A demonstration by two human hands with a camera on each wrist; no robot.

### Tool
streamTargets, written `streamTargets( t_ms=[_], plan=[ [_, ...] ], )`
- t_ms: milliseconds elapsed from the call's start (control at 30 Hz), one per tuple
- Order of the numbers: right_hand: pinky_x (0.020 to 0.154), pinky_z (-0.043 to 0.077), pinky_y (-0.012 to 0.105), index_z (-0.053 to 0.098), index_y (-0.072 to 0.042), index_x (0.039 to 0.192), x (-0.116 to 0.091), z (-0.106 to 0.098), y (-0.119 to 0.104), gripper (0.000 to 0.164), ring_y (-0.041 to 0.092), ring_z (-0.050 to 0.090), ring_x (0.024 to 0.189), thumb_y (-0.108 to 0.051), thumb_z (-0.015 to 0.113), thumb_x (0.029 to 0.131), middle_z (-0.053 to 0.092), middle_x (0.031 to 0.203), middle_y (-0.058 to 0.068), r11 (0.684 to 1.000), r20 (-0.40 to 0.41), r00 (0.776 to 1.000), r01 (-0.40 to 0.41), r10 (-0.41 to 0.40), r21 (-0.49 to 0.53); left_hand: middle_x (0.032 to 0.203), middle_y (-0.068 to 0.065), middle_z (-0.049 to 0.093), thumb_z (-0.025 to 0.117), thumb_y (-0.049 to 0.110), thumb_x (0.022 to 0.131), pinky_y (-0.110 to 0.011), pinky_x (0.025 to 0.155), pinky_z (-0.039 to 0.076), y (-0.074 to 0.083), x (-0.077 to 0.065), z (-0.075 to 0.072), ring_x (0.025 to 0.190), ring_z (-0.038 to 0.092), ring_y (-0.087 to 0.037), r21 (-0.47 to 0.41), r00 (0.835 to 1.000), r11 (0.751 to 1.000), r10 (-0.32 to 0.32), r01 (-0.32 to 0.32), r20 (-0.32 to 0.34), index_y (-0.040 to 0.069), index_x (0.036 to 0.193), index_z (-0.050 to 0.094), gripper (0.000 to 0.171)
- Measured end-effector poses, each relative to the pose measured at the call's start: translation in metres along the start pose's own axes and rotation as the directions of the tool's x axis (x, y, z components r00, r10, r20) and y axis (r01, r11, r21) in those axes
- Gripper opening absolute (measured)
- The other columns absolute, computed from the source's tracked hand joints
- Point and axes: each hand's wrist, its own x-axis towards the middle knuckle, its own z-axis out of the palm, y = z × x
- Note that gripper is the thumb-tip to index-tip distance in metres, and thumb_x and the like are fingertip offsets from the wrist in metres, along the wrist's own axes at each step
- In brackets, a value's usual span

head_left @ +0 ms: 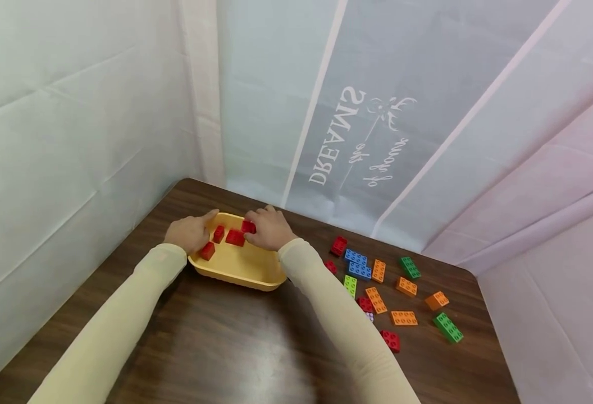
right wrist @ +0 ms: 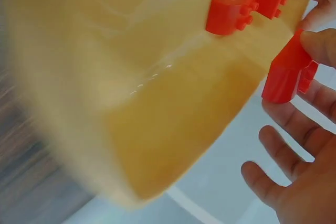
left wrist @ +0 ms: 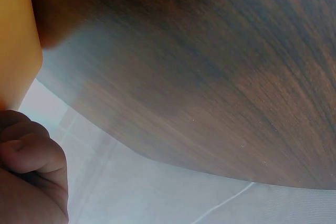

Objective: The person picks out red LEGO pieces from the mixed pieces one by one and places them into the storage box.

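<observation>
A yellow plastic tray point(head_left: 243, 268) stands on the table with several red toy bricks inside. My left hand point(head_left: 187, 233) grips the tray's left rim; in the left wrist view its fingers point(left wrist: 34, 150) are curled beside the tray's outer wall. One red brick point(head_left: 207, 251) lies close by that hand. Over the tray's far side, my right hand point(head_left: 270, 229) pinches a red brick point(right wrist: 286, 72) between thumb and fingers, with the other fingers spread. Two more red bricks point(right wrist: 231, 11) show in the tray in the right wrist view.
Loose bricks are scattered to the right of the tray, among them blue point(head_left: 360, 270), orange point(head_left: 404, 318), green point(head_left: 448, 327) and red ones point(head_left: 390, 340). Fabric curtains point(head_left: 271, 101) hang behind the dark wooden table point(head_left: 215, 348) and along its sides.
</observation>
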Motion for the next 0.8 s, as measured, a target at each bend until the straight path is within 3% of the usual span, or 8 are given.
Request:
streamTargets(
  t_ms=[233, 500, 633, 800],
  plan=[
    [0.088, 0.043, 0.038, 0.066, -0.02, 0.121, 0.009, 0.003, -0.007, 0.034, 0.019, 0.048, 0.1, -0.041, 0.067, 0.094, 0.065, 0.109, -0.003, 1.0, 0.007, 1.0, 0.016, -0.016, 0.01, 0.058, -0.007, 0.048, 0.05, 0.017, 0.097, -0.034, 0.05, 0.046, 0.001, 0.001, 0.001, 0.05, 0.045, -0.023, -0.011, 1.0, 1.0, -0.023, 0.023, 0.003, 0.018, 0.159, 0.035, 0.064],
    [0.085, 0.04, 0.036, 0.069, -0.02, 0.12, 0.018, 0.015, -0.014, 0.036, 0.017, 0.046, 0.1, -0.041, 0.071, 0.092, 0.069, 0.107, -0.004, 0.998, 0.005, 0.999, 0.044, -0.044, 0.034, 0.058, -0.006, 0.048, 0.051, 0.018, 0.097, -0.034, 0.049, 0.045, 0.002, 0.005, 0.005, 0.05, 0.044, -0.022, 0.01, 1.0, 1.0, 0.003, -0.003, -0.006, 0.018, 0.159, 0.035, 0.064],
    [0.083, 0.038, 0.035, 0.071, -0.022, 0.114, 0.022, 0.019, -0.018, 0.033, 0.018, 0.046, 0.103, -0.043, 0.074, 0.09, 0.069, 0.097, -0.008, 0.996, 0.001, 0.997, 0.083, -0.083, 0.041, 0.057, -0.007, 0.047, 0.051, 0.018, 0.097, -0.035, 0.048, 0.044, -0.001, 0.006, 0.005, 0.048, 0.044, -0.022, 0.013, 1.0, 1.0, 0.007, -0.007, -0.023, 0.018, 0.158, 0.036, 0.063],
    [0.092, 0.036, 0.039, 0.073, -0.025, 0.111, 0.026, 0.024, -0.02, 0.029, 0.021, 0.045, 0.113, -0.044, 0.074, 0.09, 0.067, 0.087, -0.014, 0.995, 0.011, 0.995, 0.101, -0.101, 0.029, 0.056, -0.006, 0.046, 0.05, 0.018, 0.097, -0.035, 0.047, 0.042, -0.005, 0.007, 0.007, 0.048, 0.042, -0.021, 0.029, 0.999, 0.999, 0.027, -0.026, -0.037, 0.018, 0.158, 0.037, 0.062]
  ],
)
